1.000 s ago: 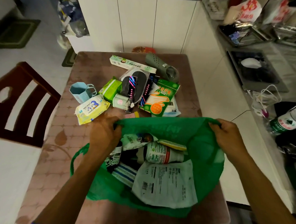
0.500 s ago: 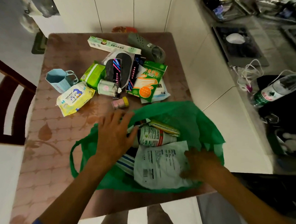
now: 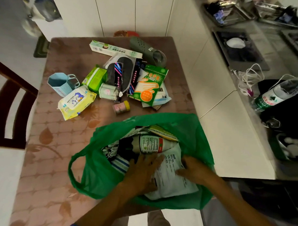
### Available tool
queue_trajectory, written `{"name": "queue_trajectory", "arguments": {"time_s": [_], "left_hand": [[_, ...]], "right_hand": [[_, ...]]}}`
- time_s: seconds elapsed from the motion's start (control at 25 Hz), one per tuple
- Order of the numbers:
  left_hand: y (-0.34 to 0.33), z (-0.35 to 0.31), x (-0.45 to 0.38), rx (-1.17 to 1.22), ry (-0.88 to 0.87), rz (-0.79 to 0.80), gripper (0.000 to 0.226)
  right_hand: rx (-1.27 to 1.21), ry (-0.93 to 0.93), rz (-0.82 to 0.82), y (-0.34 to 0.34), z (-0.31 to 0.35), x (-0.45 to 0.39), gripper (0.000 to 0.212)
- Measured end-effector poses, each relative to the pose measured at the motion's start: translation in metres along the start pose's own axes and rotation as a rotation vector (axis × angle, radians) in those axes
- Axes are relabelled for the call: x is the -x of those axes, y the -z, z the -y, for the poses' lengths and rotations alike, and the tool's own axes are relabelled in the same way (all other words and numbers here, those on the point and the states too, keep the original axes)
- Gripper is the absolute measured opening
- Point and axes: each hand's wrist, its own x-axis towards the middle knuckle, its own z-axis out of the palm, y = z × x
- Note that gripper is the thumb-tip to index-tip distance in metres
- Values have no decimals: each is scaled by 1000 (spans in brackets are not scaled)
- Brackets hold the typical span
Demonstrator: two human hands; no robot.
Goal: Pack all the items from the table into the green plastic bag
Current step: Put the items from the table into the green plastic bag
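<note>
The green plastic bag (image 3: 191, 128) lies open at the table's near edge, with a white paper pouch (image 3: 172, 183), a white bottle (image 3: 150, 144) and other packets inside. My left hand (image 3: 143, 170) lies palm down, fingers spread, on the contents. My right hand (image 3: 192, 170) rests with bent fingers on the white pouch; neither hand grips anything. Behind the bag on the table are a baby wipes pack (image 3: 76, 102), a blue cup (image 3: 63, 83), a green tissue pack (image 3: 95, 79), a small yellow-lidded jar (image 3: 121, 107), a glove packet (image 3: 150, 85), insole packs (image 3: 119, 73), a toothpaste box (image 3: 113, 50) and a grey clog (image 3: 148, 51).
A dark wooden chair (image 3: 8, 108) stands against the table's left side. To the right runs a white counter with a water bottle (image 3: 277, 95), white cables (image 3: 247, 79) and metal trays. The bag's near side hangs over the table (image 3: 47, 160) edge.
Both hands have let go of the bag's rim and come down inside it, onto the contents. The left hand moved right, toward the white pouch. The view has shifted.
</note>
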Motion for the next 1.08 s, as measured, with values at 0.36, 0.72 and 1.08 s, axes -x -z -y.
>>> {"name": "queue_trajectory", "arguments": {"time_s": [0.36,0.72,1.08], "left_hand": [[30,18,28,452,-57,-703,38],[149,41,68,239,-107,-1008,22],[119,102,45,285,300,-533,57]], "right_hand": [[-749,-17,-122,35,7,15,20],[22,361,-603,49,114,-10,10],[430,430,-189,48,201,-254,51]]}}
